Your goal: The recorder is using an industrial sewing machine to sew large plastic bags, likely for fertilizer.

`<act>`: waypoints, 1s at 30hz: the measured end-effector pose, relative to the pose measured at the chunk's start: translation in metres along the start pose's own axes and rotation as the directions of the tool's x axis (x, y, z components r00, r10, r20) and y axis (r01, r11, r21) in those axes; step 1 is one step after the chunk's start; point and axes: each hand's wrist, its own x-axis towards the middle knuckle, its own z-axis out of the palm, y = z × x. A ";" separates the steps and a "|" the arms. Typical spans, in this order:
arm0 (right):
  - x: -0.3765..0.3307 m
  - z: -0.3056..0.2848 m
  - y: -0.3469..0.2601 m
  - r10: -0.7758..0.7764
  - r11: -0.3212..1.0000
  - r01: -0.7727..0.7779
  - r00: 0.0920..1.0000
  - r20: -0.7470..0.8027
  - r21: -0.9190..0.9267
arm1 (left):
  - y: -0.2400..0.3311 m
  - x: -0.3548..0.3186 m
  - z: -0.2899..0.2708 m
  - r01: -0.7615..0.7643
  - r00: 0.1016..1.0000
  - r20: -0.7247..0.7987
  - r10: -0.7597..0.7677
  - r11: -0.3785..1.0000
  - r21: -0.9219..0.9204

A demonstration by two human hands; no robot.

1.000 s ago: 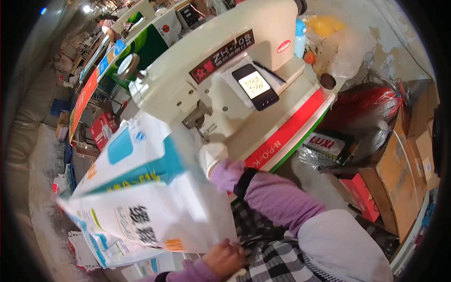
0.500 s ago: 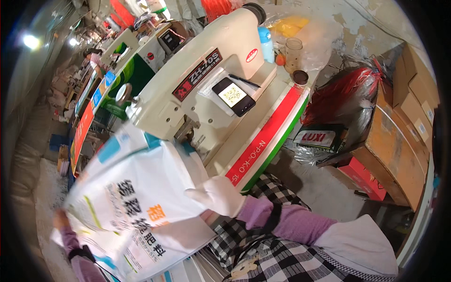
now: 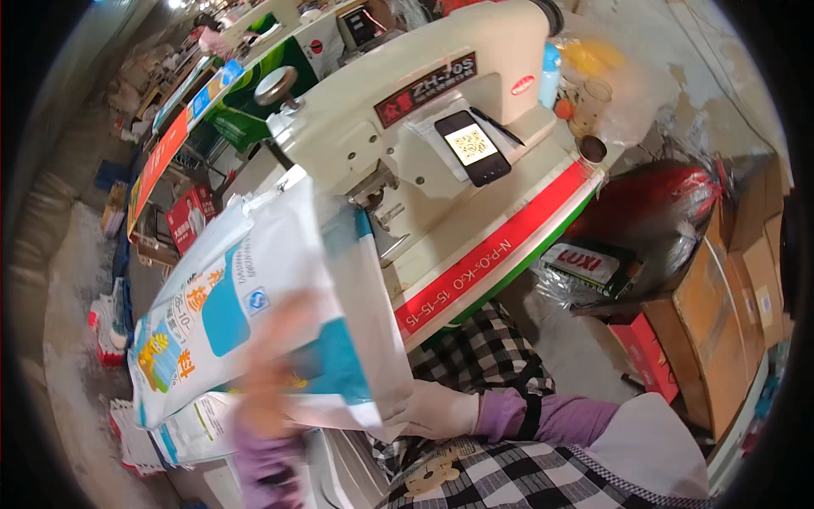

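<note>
Bag (image 3: pixel 227 305) first: half a second ago its white panel with big dark lettering faced us, and now a side with a blue patch and a yellow picture is turned up. It slants in front of the sewing machine (image 3: pixel 356 110) and off to its left, with its upper right part close by the stitching end; we cannot tell whether the two touch.

Our left hand (image 3: pixel 273 348) has come in from the bag's far left edge to the middle of its face, well forward of the machine. It is too blurred for us to tell whether it is spread or pinching.

Our right hand (image 3: pixel 437 411), in a white glove, has dropped lower, further forward of the machine, at the bag's lower right edge. Its fingertips are hidden, so we cannot say whether they grip.

For the work, we judge this to be handling rather than stitching: the bag is being turned or straightened beside the machine. The phone (image 3: pixel 475 148) lies on the machine as before, next to the pen (image 3: pixel 498 125), both well apart from our hands.
</note>
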 end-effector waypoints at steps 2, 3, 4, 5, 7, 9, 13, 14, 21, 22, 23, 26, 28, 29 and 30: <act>0.003 0.008 0.004 -0.136 0.986 0.139 0.990 0.038 -0.096 | -0.049 0.030 0.048 -0.596 0.796 0.260 0.546 0.780 0.188; 0.001 0.007 0.006 -0.041 0.999 0.043 0.998 0.051 -0.025 | -0.076 0.068 0.078 -0.333 0.942 0.071 0.329 0.941 0.056; -0.006 0.003 0.009 0.064 0.997 -0.066 0.996 0.060 0.037 | -0.099 0.118 0.090 -0.070 0.996 -0.065 0.061 0.988 -0.138; -0.021 0.014 0.025 -0.027 0.999 0.024 0.996 -0.080 -0.043 | -0.126 0.169 0.076 0.165 0.966 -0.133 -0.224 0.921 -0.352; -0.035 -0.001 0.030 0.238 0.970 -0.230 0.965 -0.113 0.077 | -0.177 0.181 0.074 -0.104 0.912 -0.372 -0.174 0.778 -0.620; -0.014 0.005 0.019 0.232 0.962 -0.223 0.972 -0.039 0.159 | -0.236 0.161 0.015 -0.231 0.704 -0.707 -0.062 0.922 -0.311; -0.032 -0.011 0.011 0.294 0.906 -0.220 0.941 -0.165 0.363 | -0.108 0.145 0.057 -0.145 0.786 -0.563 0.255 0.961 0.233; -0.033 -0.012 0.008 0.219 0.947 -0.153 0.951 -0.220 0.282 | -0.087 0.140 0.072 -0.351 0.641 -0.486 0.594 0.790 0.503; -0.017 -0.021 -0.019 0.068 0.982 -0.033 0.982 -0.179 0.188 | -0.108 0.114 0.060 0.148 0.905 -0.376 0.197 0.684 0.715; -0.018 -0.021 -0.019 0.085 0.979 -0.046 0.978 -0.193 0.198 | -0.105 0.117 0.062 0.140 0.908 -0.369 0.200 0.684 0.716; -0.017 -0.023 -0.022 0.092 0.979 -0.052 0.976 -0.199 0.196 | -0.102 0.120 0.064 -0.039 0.854 -0.356 0.379 0.730 0.683; -0.014 -0.028 -0.030 0.069 0.971 -0.009 0.967 -0.246 0.237 | -0.103 0.124 0.058 -0.249 0.836 -0.219 0.504 0.702 0.667; -0.014 -0.026 -0.026 0.061 0.986 -0.027 0.977 -0.204 0.165 | -0.110 0.128 0.060 -0.291 0.885 -0.075 0.459 0.673 0.680; -0.015 -0.026 -0.027 0.060 0.986 -0.026 0.977 -0.203 0.164 | -0.114 0.127 0.067 -0.324 0.882 -0.115 0.457 0.766 0.556; -0.014 -0.025 -0.028 0.054 0.987 -0.020 0.976 -0.212 0.158 | -0.116 0.126 0.071 -0.352 0.880 -0.154 0.449 0.835 0.422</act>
